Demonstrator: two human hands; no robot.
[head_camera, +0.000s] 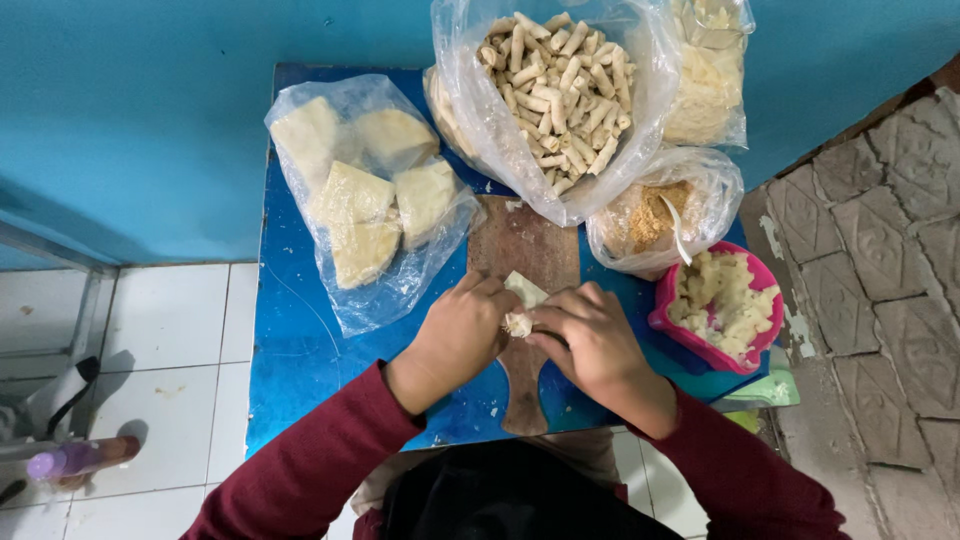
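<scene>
Wrapper sits between your two hands, a pale thin sheet with filling, over the wooden board in the middle of the blue bench. Your left hand has its fingers curled together on the left edge of the wrapper, and your right hand has its fingers closed on the right edge, so both hands pinch it from the sides. A small lump of the filling shows at the lower end of the wrapper, just between your fingertips.

Behind the board, a big clear bag of rolls stands open, full of many small pale rolled pieces. To the left of it lies a flat bag of sheets, with stacks of square pale sheets inside. To the right of the board is a smaller bag of crumbs with a white spoon in it. Just beside this bag, near your right hand, is a pink bowl that holds pale chunks of filling. One more bag with pale stuff stands at the far right corner, against the blue wall. You wear dark red sleeves
</scene>
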